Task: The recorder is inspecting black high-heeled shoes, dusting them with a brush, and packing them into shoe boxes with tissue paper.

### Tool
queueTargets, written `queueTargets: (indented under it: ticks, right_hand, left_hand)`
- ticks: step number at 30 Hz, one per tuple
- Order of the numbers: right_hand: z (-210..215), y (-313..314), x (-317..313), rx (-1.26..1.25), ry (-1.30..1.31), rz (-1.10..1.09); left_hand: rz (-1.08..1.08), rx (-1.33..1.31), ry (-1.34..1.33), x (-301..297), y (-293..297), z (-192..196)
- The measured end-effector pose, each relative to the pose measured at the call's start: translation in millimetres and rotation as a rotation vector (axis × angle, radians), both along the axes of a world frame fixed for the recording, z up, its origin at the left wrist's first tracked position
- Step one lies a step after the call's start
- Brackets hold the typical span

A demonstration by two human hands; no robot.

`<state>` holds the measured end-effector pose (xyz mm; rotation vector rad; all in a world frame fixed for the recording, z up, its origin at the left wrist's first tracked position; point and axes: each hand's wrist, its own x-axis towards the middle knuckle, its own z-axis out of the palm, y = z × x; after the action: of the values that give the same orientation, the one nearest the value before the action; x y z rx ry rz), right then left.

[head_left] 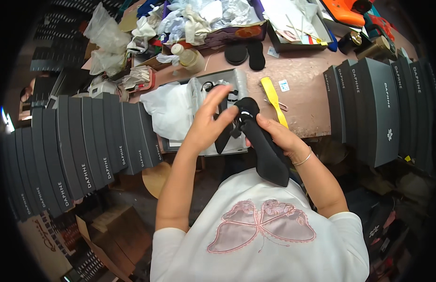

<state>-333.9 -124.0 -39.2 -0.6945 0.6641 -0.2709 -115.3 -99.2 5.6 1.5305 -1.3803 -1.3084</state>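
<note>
A black pointed shoe (pixel 269 155) is tilted in front of my chest, its toe toward me and its heel end away. My right hand (pixel 277 134) is closed around its right side. My left hand (pixel 209 120) is open, fingers spread, its thumb tip close to the strap at the heel end; whether it touches the strap I cannot tell. Beneath the left hand lies an open shoebox (pixel 241 77) lined with white tissue paper (pixel 166 110). Another black shoe (pixel 222 138) is partly visible in the box, mostly hidden by my left hand and the held shoe.
Rows of dark grey shoeboxes stand at the left (pixel 72 145) and right (pixel 382 113). Right of the open box lies a yellow shoehorn-like strip (pixel 273 101). Farther back are a bottle (pixel 190 58), black insole-like pads (pixel 256 55) and a bin of crumpled paper (pixel 237 33).
</note>
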Motion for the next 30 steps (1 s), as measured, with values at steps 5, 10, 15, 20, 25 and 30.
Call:
queueTargets:
  ticks: [5, 10, 15, 20, 25, 30]
  right_hand:
    - [12.8, 1.9, -0.4, -0.001, 0.037, 0.260]
    - [15.0, 20.0, 2.4, -0.008, 0.010, 0.308]
    - [11.0, 22.7, 8.0, 0.005, 0.008, 0.236]
    - [5.9, 20.4, 16.4, 0.103, -0.075, 0.114]
    - [7.3, 25.6, 24.7, 0.172, -0.115, 0.053]
    - [27.8, 23.7, 38.3, 0.118, -0.027, 0.108]
  left_hand:
    - [-0.656, 0.165, -0.192, 4.7, -20.4, 6.3]
    - [-0.773, 0.242, 0.067, 18.6, -8.2, -9.2]
    - [-0.503, 0.503, 0.534, 44.2, -1.0, -14.8]
    - [0.115, 0.238, 0.344, 75.8, 9.4, -79.0]
    - [-0.086, -0.172, 0.241, 55.6, 20.5, -34.8]
    - [-0.009, 0.065, 0.476, 15.3, 28.6, -29.4]
